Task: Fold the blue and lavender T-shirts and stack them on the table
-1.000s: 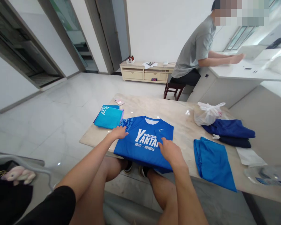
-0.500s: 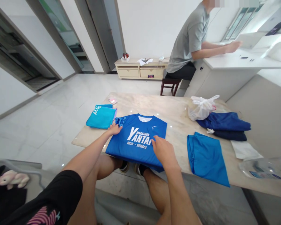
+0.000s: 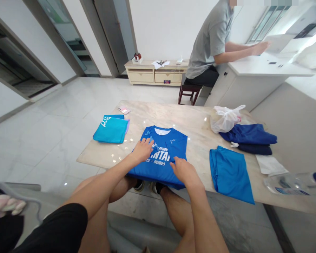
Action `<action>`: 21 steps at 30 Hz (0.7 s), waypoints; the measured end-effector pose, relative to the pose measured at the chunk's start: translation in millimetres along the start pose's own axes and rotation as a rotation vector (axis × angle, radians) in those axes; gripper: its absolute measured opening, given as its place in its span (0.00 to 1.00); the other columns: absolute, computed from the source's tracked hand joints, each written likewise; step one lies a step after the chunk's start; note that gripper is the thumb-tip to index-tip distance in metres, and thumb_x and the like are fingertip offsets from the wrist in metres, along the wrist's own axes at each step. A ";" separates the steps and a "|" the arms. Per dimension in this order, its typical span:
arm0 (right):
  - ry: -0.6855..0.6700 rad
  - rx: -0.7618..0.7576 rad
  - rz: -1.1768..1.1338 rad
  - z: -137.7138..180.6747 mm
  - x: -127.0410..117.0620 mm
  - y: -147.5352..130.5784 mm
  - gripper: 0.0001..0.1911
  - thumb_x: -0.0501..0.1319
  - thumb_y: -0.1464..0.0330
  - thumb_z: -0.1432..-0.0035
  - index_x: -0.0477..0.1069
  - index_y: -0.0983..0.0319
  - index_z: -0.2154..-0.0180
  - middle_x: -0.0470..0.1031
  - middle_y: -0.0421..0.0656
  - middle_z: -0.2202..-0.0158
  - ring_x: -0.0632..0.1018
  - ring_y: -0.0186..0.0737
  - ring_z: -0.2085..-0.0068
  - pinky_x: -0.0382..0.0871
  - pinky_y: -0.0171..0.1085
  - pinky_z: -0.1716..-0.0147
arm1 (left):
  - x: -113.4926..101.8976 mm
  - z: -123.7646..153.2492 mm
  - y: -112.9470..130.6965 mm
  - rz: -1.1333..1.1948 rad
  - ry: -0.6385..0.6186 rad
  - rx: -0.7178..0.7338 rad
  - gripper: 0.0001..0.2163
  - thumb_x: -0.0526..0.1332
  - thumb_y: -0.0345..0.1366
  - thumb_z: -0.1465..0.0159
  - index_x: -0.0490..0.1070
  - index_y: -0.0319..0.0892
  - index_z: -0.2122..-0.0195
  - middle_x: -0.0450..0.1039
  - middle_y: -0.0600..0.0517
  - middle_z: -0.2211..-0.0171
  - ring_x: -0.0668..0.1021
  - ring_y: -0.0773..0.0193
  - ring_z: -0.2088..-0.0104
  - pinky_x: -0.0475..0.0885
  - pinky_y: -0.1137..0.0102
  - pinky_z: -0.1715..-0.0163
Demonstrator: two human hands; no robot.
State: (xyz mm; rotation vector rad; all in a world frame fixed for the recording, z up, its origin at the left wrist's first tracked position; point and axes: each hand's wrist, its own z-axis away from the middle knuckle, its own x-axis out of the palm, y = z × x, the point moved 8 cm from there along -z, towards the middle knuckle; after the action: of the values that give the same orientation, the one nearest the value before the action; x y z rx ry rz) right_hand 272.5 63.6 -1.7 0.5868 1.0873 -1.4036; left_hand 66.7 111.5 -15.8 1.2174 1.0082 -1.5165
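A person's left hand (image 3: 143, 150) and right hand (image 3: 185, 175) are pressing, apart, on a blue marathon T-shirt (image 3: 177, 142) lying at the edge of a marble surface (image 3: 105, 158).

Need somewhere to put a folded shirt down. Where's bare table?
Marble tabletop: bare strip between the blue Yantai T-shirt and the folded blue garment, widening behind the T-shirt toward the far edge. Crowded: right end, with white plastic bag, navy clothes, white sheet.
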 end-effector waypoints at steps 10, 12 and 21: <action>-0.078 0.043 0.007 -9.7 19.7 10.3 0.24 0.55 0.63 0.20 0.72 0.67 0.32 0.79 0.60 0.36 0.82 0.54 0.37 0.73 0.42 0.41 | 71.3 -0.3 -54.3 0.244 -0.283 0.045 0.30 0.57 0.46 0.23 0.60 0.47 0.22 0.54 0.41 0.19 0.60 0.46 0.20 0.57 0.55 0.25; -0.080 0.057 0.002 -11.6 20.8 14.0 0.25 0.55 0.62 0.20 0.71 0.67 0.31 0.79 0.61 0.36 0.82 0.54 0.38 0.73 0.43 0.41 | 72.5 0.5 -71.7 0.249 -0.266 -0.055 0.27 0.58 0.48 0.24 0.67 0.48 0.26 0.57 0.40 0.20 0.66 0.40 0.23 0.63 0.52 0.28; -0.105 0.068 -0.014 -26.5 17.5 16.6 0.26 0.53 0.62 0.19 0.69 0.69 0.30 0.77 0.61 0.35 0.79 0.56 0.34 0.71 0.45 0.37 | 55.4 -6.9 -89.9 0.324 -0.213 -0.109 0.13 0.58 0.40 0.24 0.83 0.47 0.54 0.84 0.41 0.47 0.84 0.44 0.43 0.74 0.60 0.45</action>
State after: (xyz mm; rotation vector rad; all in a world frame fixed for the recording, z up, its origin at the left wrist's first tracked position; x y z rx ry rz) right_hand 278.8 80.5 -32.7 0.5490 0.9649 -1.4717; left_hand -23.9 131.3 -66.9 1.0590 0.7049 -1.2875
